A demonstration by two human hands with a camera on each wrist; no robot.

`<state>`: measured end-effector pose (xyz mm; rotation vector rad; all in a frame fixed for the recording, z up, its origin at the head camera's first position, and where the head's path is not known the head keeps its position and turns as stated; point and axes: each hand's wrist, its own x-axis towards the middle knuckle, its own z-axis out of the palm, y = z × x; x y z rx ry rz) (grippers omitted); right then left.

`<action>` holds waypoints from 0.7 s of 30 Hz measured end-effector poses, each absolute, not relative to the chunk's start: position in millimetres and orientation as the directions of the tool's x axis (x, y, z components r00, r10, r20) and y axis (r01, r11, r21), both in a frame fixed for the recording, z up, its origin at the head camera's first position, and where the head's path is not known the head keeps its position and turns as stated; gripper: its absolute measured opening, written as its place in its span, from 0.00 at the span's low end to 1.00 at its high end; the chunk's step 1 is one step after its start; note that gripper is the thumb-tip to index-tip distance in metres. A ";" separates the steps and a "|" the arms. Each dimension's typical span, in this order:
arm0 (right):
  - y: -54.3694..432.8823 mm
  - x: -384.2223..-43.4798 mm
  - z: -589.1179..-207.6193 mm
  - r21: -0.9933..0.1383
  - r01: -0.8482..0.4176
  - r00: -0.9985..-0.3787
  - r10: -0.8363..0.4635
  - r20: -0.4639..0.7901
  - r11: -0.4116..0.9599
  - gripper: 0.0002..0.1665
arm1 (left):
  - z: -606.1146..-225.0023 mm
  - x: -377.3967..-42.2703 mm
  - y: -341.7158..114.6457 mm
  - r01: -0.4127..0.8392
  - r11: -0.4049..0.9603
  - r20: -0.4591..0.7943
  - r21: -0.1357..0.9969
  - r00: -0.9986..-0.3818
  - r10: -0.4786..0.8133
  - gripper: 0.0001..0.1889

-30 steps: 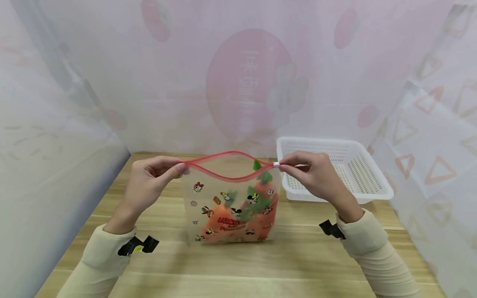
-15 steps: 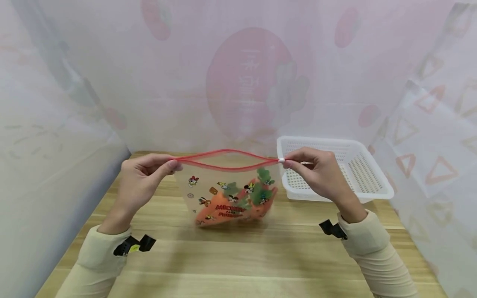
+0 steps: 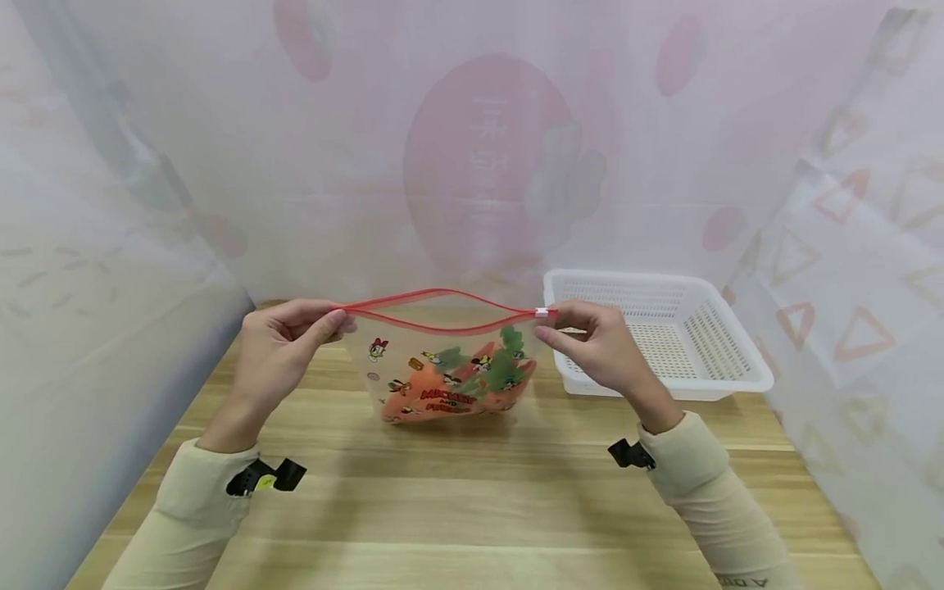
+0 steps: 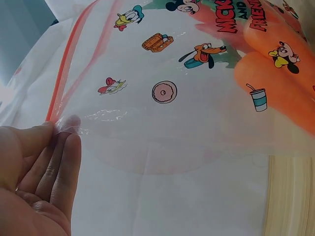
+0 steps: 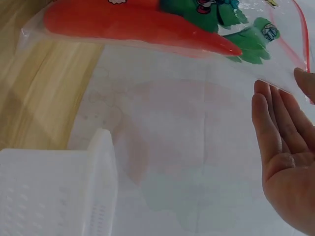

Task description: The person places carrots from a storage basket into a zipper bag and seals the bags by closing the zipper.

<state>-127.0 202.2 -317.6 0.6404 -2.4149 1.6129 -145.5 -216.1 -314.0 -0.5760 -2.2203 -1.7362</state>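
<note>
A clear slider zip bag [image 3: 442,373] with a red zip rim and cartoon prints hangs between both hands, its mouth gaping in the middle. Inside lie orange carrots [image 5: 123,24] with green leafy tops, gathered low and to the right. My left hand [image 3: 283,348] pinches the bag's upper left corner between thumb and fingers, as the left wrist view also shows. At the upper right corner, my right hand [image 3: 597,344] holds the bag beside the white slider [image 3: 542,312], thumb in front just below it and fingers behind. The bag's bottom is tilted up towards the back.
A white perforated basket [image 3: 737,381] stands at the back right, partly behind the right hand. Below is a light wooden table [image 3: 457,508]. Pale printed sheets [image 3: 332,164] enclose the back and both sides.
The bag has risen and moved back, its bottom swinging up from the table. The right hand has shifted slightly left, its thumb now lower, below the slider; the left hand keeps its pinch.
</note>
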 end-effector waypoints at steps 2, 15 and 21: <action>200.0 -129.9 -323.0 -0.844 -0.437 -0.891 -0.278 0.359 0.310 0.09 | -315.5 -147.6 -216.3 0.456 0.206 0.432 0.866 -0.889 0.149 0.09; 185.6 -132.9 -329.6 -0.803 -0.539 -0.836 -0.281 0.471 0.256 0.06 | -312.5 -162.4 -225.9 0.439 0.065 0.433 0.896 -0.897 0.088 0.12; 183.8 -131.2 -329.2 -0.812 -0.521 -0.848 -0.273 0.455 0.265 0.06 | -312.7 -163.2 -226.3 0.417 0.107 0.411 0.902 -0.908 0.077 0.13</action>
